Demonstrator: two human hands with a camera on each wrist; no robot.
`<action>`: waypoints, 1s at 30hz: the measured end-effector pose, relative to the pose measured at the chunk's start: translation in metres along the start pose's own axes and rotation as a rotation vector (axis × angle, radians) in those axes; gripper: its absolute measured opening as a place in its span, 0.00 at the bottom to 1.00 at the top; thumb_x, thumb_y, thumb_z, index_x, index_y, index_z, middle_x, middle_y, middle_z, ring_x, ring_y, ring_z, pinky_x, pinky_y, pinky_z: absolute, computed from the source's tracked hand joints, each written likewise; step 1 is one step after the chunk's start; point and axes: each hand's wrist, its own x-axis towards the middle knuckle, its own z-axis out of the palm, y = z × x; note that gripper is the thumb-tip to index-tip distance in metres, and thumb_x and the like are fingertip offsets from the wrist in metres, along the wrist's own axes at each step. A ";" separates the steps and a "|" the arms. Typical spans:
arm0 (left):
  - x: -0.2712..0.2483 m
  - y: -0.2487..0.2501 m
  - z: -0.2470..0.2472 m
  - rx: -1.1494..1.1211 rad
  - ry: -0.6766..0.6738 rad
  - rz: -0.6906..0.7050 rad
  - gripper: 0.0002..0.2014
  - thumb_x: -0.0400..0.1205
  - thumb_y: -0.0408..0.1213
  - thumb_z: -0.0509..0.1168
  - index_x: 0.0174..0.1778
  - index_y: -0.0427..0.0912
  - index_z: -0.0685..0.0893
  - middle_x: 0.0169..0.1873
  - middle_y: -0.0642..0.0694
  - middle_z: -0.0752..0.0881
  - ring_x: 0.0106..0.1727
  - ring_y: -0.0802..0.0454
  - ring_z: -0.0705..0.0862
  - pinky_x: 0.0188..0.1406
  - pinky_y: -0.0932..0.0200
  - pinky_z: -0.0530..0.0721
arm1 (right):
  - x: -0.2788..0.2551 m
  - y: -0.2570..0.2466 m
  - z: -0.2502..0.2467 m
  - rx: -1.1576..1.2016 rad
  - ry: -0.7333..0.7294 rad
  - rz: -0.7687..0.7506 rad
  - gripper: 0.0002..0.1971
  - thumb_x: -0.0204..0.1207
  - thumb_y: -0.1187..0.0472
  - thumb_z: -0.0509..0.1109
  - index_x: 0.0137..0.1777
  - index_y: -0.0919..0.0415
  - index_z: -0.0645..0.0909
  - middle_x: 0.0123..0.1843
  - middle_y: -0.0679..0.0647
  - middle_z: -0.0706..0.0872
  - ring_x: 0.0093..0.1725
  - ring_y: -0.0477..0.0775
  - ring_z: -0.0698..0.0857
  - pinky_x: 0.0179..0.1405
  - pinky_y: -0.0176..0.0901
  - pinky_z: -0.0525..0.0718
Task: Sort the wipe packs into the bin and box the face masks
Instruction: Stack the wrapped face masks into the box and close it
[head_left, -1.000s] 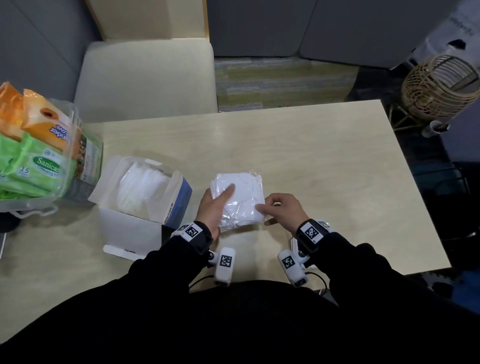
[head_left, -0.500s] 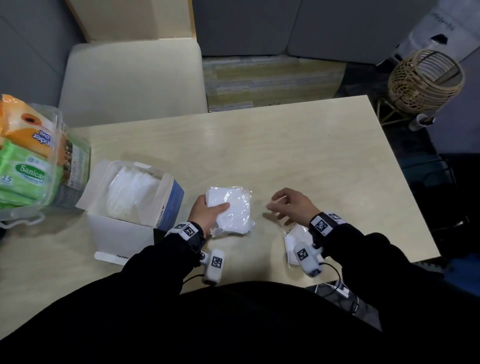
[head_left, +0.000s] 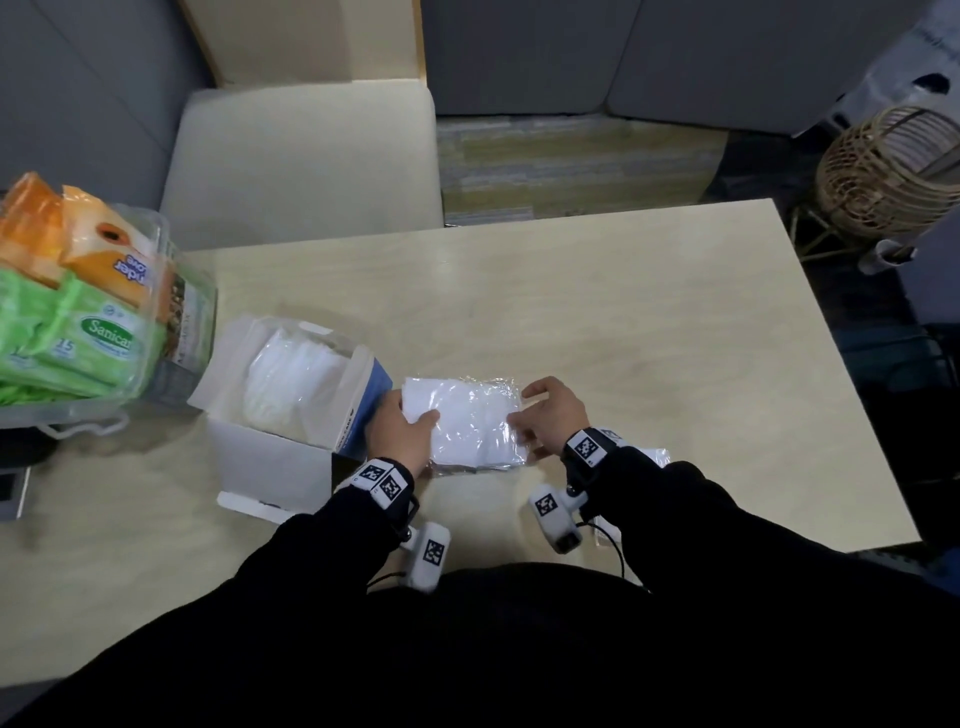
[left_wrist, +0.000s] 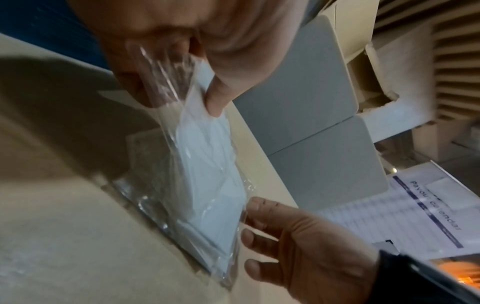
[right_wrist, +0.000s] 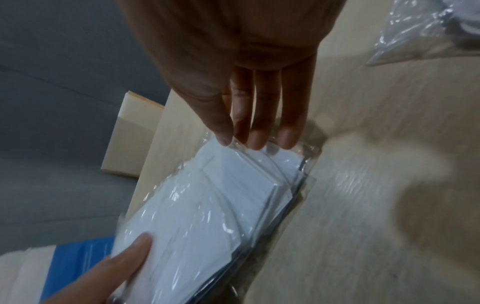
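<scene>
Evidently the left hand (head_left: 402, 434) is pinching the masks (head_left: 467, 426) while the right hand (head_left: 553, 415), fingers straight, is steadying them for the box (head_left: 291, 457).

Head camera looks down over the table (head_left: 623, 322); both wrist cameras sit close, facing each other across the same mask packet (head_left: 467, 426) (left_wrist: 207, 174) (right_wrist: 207, 216).

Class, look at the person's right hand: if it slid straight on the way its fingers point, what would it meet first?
The right hand points left, fingertips at the edge of the bagged face masks, so it probably meets that stack first; beyond it is the left hand.
</scene>
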 end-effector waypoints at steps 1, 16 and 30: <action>0.001 -0.002 -0.002 -0.003 0.013 -0.002 0.23 0.81 0.42 0.75 0.70 0.40 0.81 0.64 0.43 0.89 0.64 0.40 0.87 0.65 0.51 0.82 | 0.002 0.002 -0.002 0.011 -0.005 0.014 0.18 0.66 0.71 0.76 0.53 0.57 0.80 0.33 0.64 0.88 0.26 0.59 0.80 0.32 0.67 0.90; -0.018 0.017 0.034 -0.039 -0.081 -0.115 0.34 0.76 0.44 0.77 0.77 0.41 0.72 0.72 0.38 0.73 0.71 0.37 0.78 0.75 0.47 0.76 | 0.006 0.019 -0.011 0.053 -0.160 -0.096 0.12 0.71 0.74 0.75 0.53 0.63 0.88 0.35 0.58 0.87 0.31 0.58 0.83 0.42 0.58 0.90; -0.003 0.012 0.028 -0.199 -0.043 -0.184 0.33 0.81 0.46 0.72 0.82 0.45 0.72 0.80 0.42 0.71 0.77 0.40 0.75 0.72 0.51 0.72 | 0.016 0.049 -0.120 -1.311 -0.197 -0.321 0.42 0.49 0.51 0.90 0.63 0.41 0.71 0.58 0.46 0.76 0.57 0.54 0.76 0.52 0.52 0.83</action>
